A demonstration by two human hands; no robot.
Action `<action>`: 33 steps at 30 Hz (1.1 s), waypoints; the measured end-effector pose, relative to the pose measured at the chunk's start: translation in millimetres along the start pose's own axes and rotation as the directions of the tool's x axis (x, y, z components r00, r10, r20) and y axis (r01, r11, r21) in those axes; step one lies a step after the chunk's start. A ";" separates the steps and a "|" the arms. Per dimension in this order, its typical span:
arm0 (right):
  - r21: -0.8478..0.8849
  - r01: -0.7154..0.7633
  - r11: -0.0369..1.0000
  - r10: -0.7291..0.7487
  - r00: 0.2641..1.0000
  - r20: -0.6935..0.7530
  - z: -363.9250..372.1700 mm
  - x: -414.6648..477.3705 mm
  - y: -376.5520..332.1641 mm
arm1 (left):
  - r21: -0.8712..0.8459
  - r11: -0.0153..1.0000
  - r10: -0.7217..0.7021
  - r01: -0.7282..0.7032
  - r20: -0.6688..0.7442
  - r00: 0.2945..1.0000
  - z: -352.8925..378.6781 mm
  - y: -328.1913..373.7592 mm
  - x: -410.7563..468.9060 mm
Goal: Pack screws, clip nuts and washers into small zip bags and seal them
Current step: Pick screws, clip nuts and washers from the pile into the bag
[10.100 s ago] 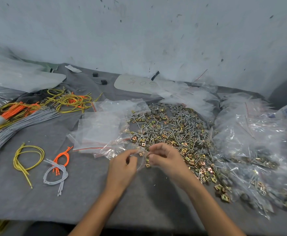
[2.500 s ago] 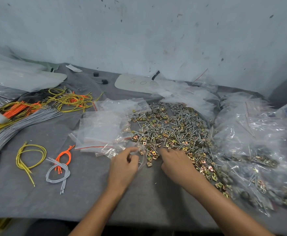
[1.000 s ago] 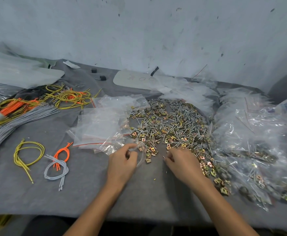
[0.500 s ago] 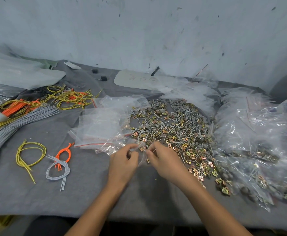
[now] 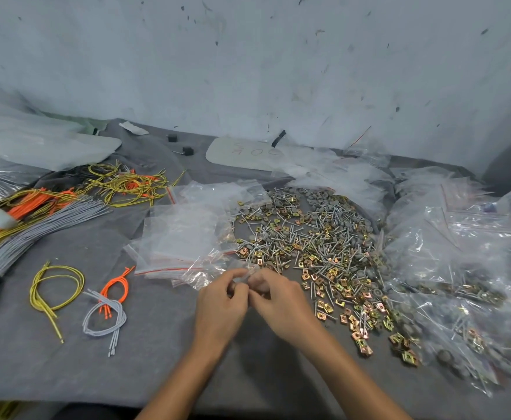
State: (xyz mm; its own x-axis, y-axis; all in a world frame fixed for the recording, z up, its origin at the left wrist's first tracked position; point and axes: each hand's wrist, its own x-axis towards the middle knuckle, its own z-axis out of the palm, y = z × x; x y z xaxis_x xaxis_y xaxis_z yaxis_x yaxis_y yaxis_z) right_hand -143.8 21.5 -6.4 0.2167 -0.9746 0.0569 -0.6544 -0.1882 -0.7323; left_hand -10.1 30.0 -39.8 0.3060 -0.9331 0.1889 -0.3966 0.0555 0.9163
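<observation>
At the front edge of the grey cloth-covered table [image 5: 157, 359], the right hand [image 5: 281, 301], out picking a second ago, has rejoined the left hand [image 5: 220, 301]; both hands pinch the small clear zip bag [image 5: 246, 269] between curled fingers. Likely another piece is going in, not yet sealing. Just beyond, toward the far edge, the heap of silver screws, gold clip nuts and grey washers [image 5: 308, 244] is still large.

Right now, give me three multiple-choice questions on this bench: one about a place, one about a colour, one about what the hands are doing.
1. Where do the empty bags lie from the hardware pile? A. left of it B. right of it C. hung on the wall
2. The banded wire bundle is: A. blue B. grey C. green
3. The left hand and right hand: A. lie flat B. lift wires C. pinch a small bag
Answers: 1 A, the clear stack sits left of the pile. 2 B, its wires are grey. 3 C, curled fingers of both meet on it.
</observation>
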 end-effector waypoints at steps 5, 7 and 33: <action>0.040 0.041 0.998 -0.045 0.994 0.105 -7.3 -1.9 1.2 | -0.005 1.000 0.028 -0.028 0.001 1.000 0.5 -2.1 0.5; 0.015 0.059 0.998 -0.061 0.989 0.137 -9.8 -2.2 0.6 | -0.006 0.999 0.053 -0.053 0.000 0.999 0.6 -2.6 0.3; -0.032 0.148 0.989 -0.149 0.987 -0.053 -52.7 18.7 28.7 | -0.043 0.999 0.022 -0.021 0.021 1.000 0.1 0.3 -0.9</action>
State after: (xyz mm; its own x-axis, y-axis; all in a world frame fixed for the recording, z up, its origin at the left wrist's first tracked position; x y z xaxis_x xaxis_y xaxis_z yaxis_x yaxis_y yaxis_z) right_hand -196.8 -8.5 9.4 0.2729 -0.9407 0.2015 -0.6381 -0.3338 -0.6938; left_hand -10.6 30.9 -39.7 0.2792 -0.9389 0.2015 -0.3656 0.0901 0.9264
